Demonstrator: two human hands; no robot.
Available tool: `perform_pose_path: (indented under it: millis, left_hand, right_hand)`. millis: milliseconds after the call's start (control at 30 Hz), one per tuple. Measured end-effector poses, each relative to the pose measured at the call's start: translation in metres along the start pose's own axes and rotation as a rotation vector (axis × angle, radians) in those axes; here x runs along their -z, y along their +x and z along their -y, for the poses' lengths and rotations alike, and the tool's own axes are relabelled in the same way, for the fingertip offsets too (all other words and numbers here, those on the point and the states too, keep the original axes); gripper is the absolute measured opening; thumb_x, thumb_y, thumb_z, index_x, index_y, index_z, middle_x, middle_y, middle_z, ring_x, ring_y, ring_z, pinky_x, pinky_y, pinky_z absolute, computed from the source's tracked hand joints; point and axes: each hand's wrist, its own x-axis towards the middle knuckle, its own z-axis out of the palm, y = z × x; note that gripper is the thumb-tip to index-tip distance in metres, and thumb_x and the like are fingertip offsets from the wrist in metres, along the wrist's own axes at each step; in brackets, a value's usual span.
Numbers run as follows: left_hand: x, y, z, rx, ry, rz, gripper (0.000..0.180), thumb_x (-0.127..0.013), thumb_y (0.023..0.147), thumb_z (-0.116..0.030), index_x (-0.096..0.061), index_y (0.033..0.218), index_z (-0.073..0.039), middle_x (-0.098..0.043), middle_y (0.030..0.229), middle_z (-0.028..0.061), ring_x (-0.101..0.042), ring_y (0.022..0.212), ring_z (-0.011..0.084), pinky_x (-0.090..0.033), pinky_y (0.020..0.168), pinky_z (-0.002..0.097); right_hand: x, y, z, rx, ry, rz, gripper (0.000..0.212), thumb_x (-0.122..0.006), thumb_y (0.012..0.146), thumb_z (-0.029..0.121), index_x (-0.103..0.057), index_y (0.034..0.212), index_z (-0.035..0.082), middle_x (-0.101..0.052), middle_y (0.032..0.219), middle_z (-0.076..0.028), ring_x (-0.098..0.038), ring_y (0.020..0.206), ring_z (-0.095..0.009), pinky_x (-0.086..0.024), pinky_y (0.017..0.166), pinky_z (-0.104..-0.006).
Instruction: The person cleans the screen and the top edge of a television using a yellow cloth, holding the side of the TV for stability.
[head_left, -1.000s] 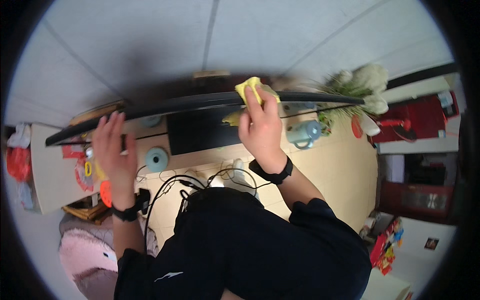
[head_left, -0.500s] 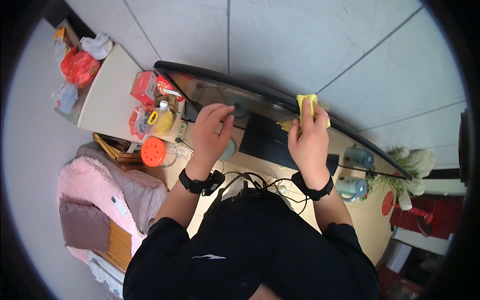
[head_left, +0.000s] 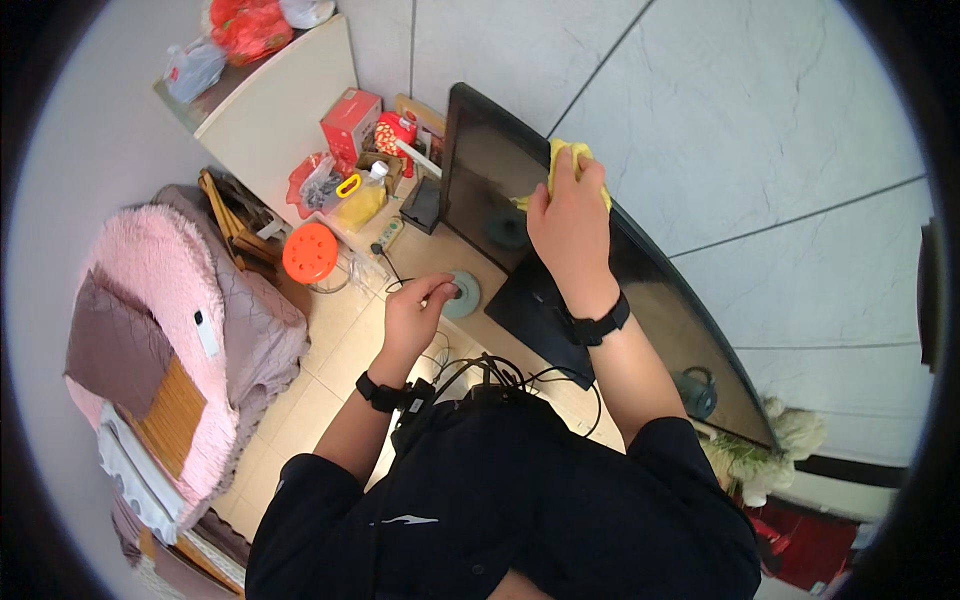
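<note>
My right hand (head_left: 572, 230) presses a folded yellow cloth (head_left: 565, 165) onto the top edge of a large black flat-screen television (head_left: 495, 165). Its fingers lie over the cloth, and a corner hangs down over the screen. Lower and to the left, my left hand (head_left: 412, 318) is loosely curled, thumb a little apart from the fingers, with nothing seen in it. Just beyond its fingertips is a round pale green object (head_left: 462, 296), partly hidden. A dark stand base (head_left: 535, 315) extends in front of the television.
Left of the television are a red box (head_left: 350, 122), a yellow-capped clear jug (head_left: 360, 205) and a power strip (head_left: 388, 235). An orange stool (head_left: 310, 252) stands nearby. A pink-covered chair (head_left: 190, 260) is at the left. Black cables (head_left: 490, 370) hang before me. Tiled wall (head_left: 740, 150) rises behind the screen.
My right hand and the cloth have moved left along the television's top edge. My left hand has dropped away from the screen. The view has turned with my body.
</note>
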Motion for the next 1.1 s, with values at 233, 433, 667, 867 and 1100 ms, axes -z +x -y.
perform_pose_path:
  millis: [233, 433, 667, 867, 1100]
  left_hand:
    - [0.031, -0.028, 0.021, 0.217, -0.252, -0.138, 0.021, -0.055, 0.098, -0.012, -0.065, 0.109, 0.002, -0.072, 0.085, 0.0116, -0.071, 0.083, 0.0153, -0.055, 0.074, 0.0255]
    - [0.053, -0.045, 0.024, 0.274, -0.257, -0.202, 0.021, -0.055, 0.098, -0.012, -0.065, 0.111, 0.002, -0.071, 0.085, 0.0093, -0.070, 0.083, 0.0141, -0.054, 0.074, 0.0247]
    - [0.055, -0.057, 0.042, 0.293, -0.462, -0.204, 0.023, -0.055, 0.098, -0.010, -0.062, 0.115, 0.003, -0.069, 0.092, 0.0087, -0.067, 0.084, 0.0138, -0.053, 0.078, 0.0254]
    - [0.039, -0.049, 0.043, 0.226, -0.572, -0.052, 0.026, -0.051, 0.098, -0.006, -0.055, 0.123, 0.003, -0.065, 0.104, 0.0106, -0.063, 0.089, 0.0152, -0.052, 0.083, 0.0287]
    - [-0.020, -0.040, -0.009, 0.155, -0.446, 0.383, 0.028, -0.055, 0.097, -0.009, -0.056, 0.123, 0.000, -0.067, 0.101, 0.0084, -0.064, 0.095, 0.0153, -0.051, 0.086, 0.0285]
  right_hand:
    - [-0.045, 0.040, 0.040, 0.122, -0.002, -0.002, 0.050, -0.063, 0.082, 0.010, -0.048, 0.124, -0.012, -0.047, 0.116, -0.025, -0.063, 0.090, -0.035, -0.055, 0.069, -0.0384]
    - [-0.072, 0.072, 0.057, 0.151, 0.341, -0.084, 0.038, -0.058, 0.081, 0.002, -0.056, 0.118, -0.003, -0.053, 0.115, -0.026, -0.059, 0.097, -0.041, -0.052, 0.080, -0.0424]
    - [-0.071, 0.041, 0.079, 0.257, 0.843, 0.066, 0.034, -0.054, 0.081, 0.002, -0.063, 0.114, 0.002, -0.063, 0.104, -0.017, -0.061, 0.096, -0.029, -0.051, 0.081, -0.0367]
    - [-0.015, -0.025, 0.050, -0.196, 1.424, 0.624, 0.044, -0.050, 0.084, -0.001, -0.056, 0.128, -0.001, -0.062, 0.120, -0.010, -0.058, 0.110, -0.014, -0.044, 0.095, -0.0257]
    - [0.064, -0.119, -0.054, -0.699, 1.853, 0.296, 0.046, -0.044, 0.089, 0.002, -0.048, 0.134, -0.005, -0.058, 0.128, -0.015, -0.057, 0.117, -0.024, -0.044, 0.101, -0.0342]
